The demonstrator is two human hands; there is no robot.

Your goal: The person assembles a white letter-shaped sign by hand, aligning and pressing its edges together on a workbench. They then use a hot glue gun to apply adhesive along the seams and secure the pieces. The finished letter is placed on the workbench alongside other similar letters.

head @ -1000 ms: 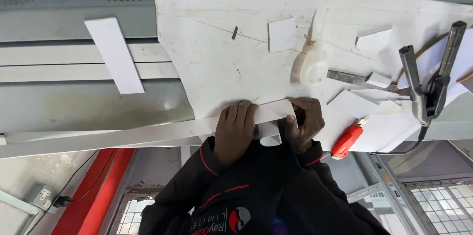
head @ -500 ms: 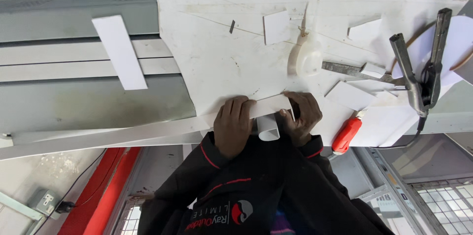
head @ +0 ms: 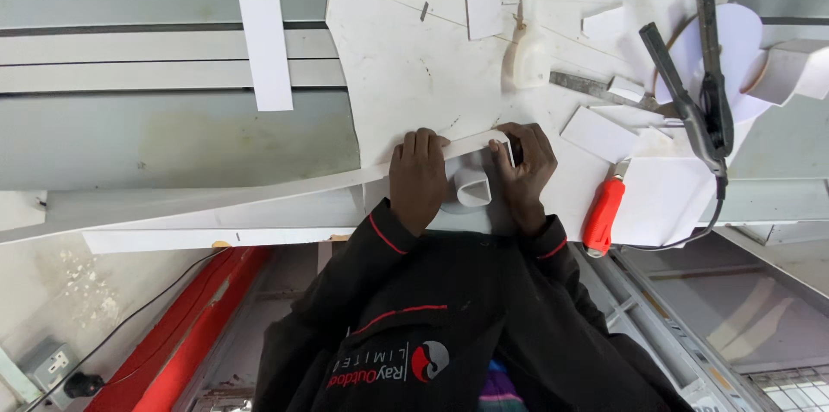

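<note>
A long white strip (head: 259, 196) runs from the far left across the bench edge to my hands. My left hand (head: 419, 179) lies over it, fingers curled down on its top edge, pressing it against the white sheet (head: 406, 58). My right hand (head: 528, 172) pinches the strip's right end, which bends round into a small curled loop (head: 472, 190) between both hands. A small dark item shows at my right fingertips; I cannot tell what it is. My black sleeves with red piping fill the lower middle.
A red-handled tool (head: 602, 215) lies right of my right hand. Farther right is a black spring clamp (head: 701, 97). A white bottle (head: 527, 62), a metal bar (head: 591, 89) and white offcuts (head: 484, 15) lie on the sheet. A white rectangle (head: 266, 49) rests on the grey bench.
Both hands have stayed on the strip with the same hold. The view has shifted slightly, so the bench items sit a little differently in frame.
</note>
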